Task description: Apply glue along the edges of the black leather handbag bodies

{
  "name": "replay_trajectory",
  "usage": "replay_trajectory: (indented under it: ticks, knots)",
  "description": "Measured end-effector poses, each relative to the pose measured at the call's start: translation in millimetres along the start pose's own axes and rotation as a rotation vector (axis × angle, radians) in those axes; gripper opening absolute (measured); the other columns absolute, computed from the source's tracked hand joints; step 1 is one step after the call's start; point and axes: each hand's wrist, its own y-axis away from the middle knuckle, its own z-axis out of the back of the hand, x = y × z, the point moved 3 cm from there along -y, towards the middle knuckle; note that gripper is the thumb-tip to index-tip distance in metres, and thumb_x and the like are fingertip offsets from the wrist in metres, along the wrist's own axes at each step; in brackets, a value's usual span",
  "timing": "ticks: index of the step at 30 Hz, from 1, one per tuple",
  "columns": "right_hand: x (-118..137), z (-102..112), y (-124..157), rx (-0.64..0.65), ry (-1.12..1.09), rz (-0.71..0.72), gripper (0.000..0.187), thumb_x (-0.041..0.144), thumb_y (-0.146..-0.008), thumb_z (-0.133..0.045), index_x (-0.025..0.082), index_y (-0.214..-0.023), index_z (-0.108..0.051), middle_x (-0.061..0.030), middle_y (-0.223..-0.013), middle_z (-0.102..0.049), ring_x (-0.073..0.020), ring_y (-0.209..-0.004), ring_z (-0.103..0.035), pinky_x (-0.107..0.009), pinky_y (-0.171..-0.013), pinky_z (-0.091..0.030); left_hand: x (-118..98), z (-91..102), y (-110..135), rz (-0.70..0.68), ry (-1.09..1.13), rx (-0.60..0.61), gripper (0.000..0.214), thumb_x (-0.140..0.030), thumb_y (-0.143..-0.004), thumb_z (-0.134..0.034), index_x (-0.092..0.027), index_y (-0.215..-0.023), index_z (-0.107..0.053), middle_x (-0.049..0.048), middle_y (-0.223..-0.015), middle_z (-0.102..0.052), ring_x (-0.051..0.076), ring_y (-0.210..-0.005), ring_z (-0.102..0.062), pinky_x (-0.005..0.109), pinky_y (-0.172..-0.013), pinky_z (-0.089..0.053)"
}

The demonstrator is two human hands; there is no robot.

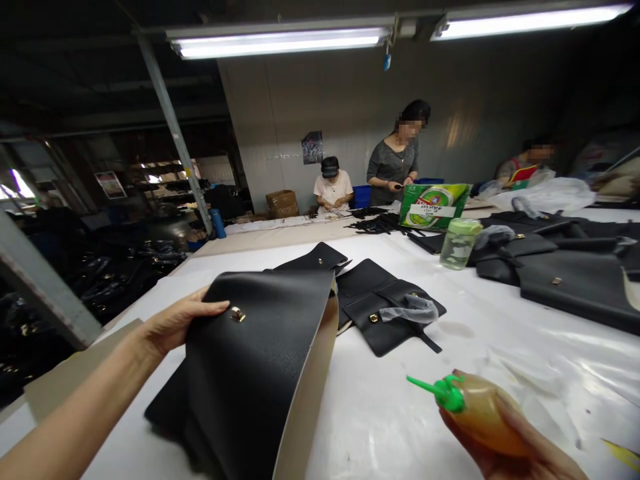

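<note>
My left hand [187,317] grips the left edge of a black leather panel [255,347], thumb on top beside a gold clasp [237,314]. The panel is lifted off the table and bent, its pale underside showing along the right edge. In my right hand [520,437] is a squeeze bottle [487,413] of amber liquid, my fingers wrapped round it. Its green nozzle [430,387] points left, apart from the leather. Behind the panel lie black leather pieces [367,287] with gold fittings and a strip of translucent wrap [410,311].
A white-topped table [380,407] spreads before me. Farther back stand a green-lidded jar [459,245] and a green box [434,207]. More black leather pieces [575,273] are piled at right. Several people work beyond; a metal post [173,127] rises at left.
</note>
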Motion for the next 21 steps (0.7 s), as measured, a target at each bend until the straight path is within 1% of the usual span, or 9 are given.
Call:
replay_trajectory:
  ticks: [3,5,7,10,12,14,17,19,21]
  knots:
    - [7,-5,-1,-0.017,-0.04,0.008,0.036,0.044,-0.069,-0.071,0.027,-0.101,-0.068,-0.0071,-0.121,-0.063,-0.0357,-0.107,-0.06,-0.038,-0.068,-0.063,-26,19.5,20,-0.156,-0.001,-0.104,0.049,-0.012,-0.06,-0.078,-0.024,-0.107,-0.065,0.0035,-0.084,-0.075,0.023,-0.069,-0.071,0.029,-0.065,-0.058]
    - [8,-9,-1,0.001,-0.036,0.029,0.033,0.045,-0.071,-0.07,0.029,-0.1,-0.068,-0.0065,-0.12,-0.064,-0.0355,-0.106,-0.061,-0.038,-0.067,-0.063,-26,25.3,29,-0.209,0.035,-0.149,0.054,-0.012,-0.06,-0.078,-0.026,-0.11,-0.064,0.002,-0.081,-0.075,0.023,-0.067,-0.071,0.029,-0.064,-0.059]
    - [8,-12,0,0.011,-0.019,0.047,0.034,0.045,-0.069,-0.071,0.028,-0.098,-0.069,-0.0076,-0.12,-0.064,-0.0367,-0.106,-0.06,-0.038,-0.065,-0.063,-10,25.4,34,-0.188,0.07,-0.154,0.051,-0.013,-0.061,-0.078,-0.024,-0.109,-0.065,0.0031,-0.082,-0.075,0.024,-0.069,-0.071,0.03,-0.065,-0.059]
    - [1,-16,3,0.044,0.024,0.055,0.042,0.042,-0.061,-0.075,0.023,-0.098,-0.069,-0.0098,-0.121,-0.063,-0.0381,-0.107,-0.059,-0.037,-0.067,-0.062,29,20.2,36,-0.1,0.113,-0.115,0.05,-0.013,-0.064,-0.076,-0.022,-0.111,-0.063,0.006,-0.087,-0.075,0.026,-0.074,-0.071,0.034,-0.069,-0.059]
    - [-4,-18,4,0.101,0.091,0.067,0.048,0.043,-0.059,-0.077,0.021,-0.101,-0.068,-0.0105,-0.117,-0.064,-0.0362,-0.106,-0.06,-0.035,-0.071,-0.06,55,16.5,35,-0.052,0.143,-0.084,0.057,-0.013,-0.066,-0.074,-0.022,-0.12,-0.058,0.0073,-0.092,-0.074,0.028,-0.079,-0.071,0.037,-0.073,-0.058]
    - [-9,-19,2,0.174,0.201,0.106,0.053,0.044,-0.062,-0.077,0.022,-0.108,-0.064,-0.0094,-0.111,-0.067,-0.0313,-0.1,-0.062,-0.03,-0.073,-0.058,72,14.3,34,-0.022,0.171,-0.058,0.063,-0.012,-0.067,-0.072,-0.022,-0.126,-0.054,0.0082,-0.095,-0.074,0.028,-0.081,-0.07,0.039,-0.076,-0.057]
    - [-13,-25,-2,0.251,0.384,0.212,0.059,0.047,-0.066,-0.075,0.026,-0.118,-0.056,-0.0048,-0.104,-0.067,-0.0229,-0.092,-0.063,-0.02,-0.07,-0.055,77,16.7,35,-0.017,0.206,-0.08,0.058,-0.011,-0.065,-0.073,-0.021,-0.121,-0.058,0.007,-0.09,-0.075,0.026,-0.078,-0.071,0.035,-0.074,-0.058]
    - [-15,-33,-2,0.273,0.469,0.28,0.059,0.048,-0.068,-0.074,0.028,-0.119,-0.053,-0.0022,-0.101,-0.066,-0.0193,-0.088,-0.061,-0.016,-0.068,-0.052,68,21.1,39,-0.018,0.223,-0.128,0.052,-0.011,-0.061,-0.075,-0.021,-0.112,-0.063,0.005,-0.084,-0.075,0.025,-0.074,-0.071,0.032,-0.07,-0.058]
    - [-16,-43,-1,0.296,0.511,0.321,0.058,0.049,-0.07,-0.072,0.028,-0.12,-0.052,-0.0014,-0.103,-0.063,-0.0181,-0.088,-0.06,-0.015,-0.069,-0.051,54,25.5,43,-0.028,0.232,-0.176,0.048,-0.012,-0.059,-0.075,-0.022,-0.105,-0.066,0.0032,-0.082,-0.075,0.026,-0.072,-0.071,0.031,-0.066,-0.059]
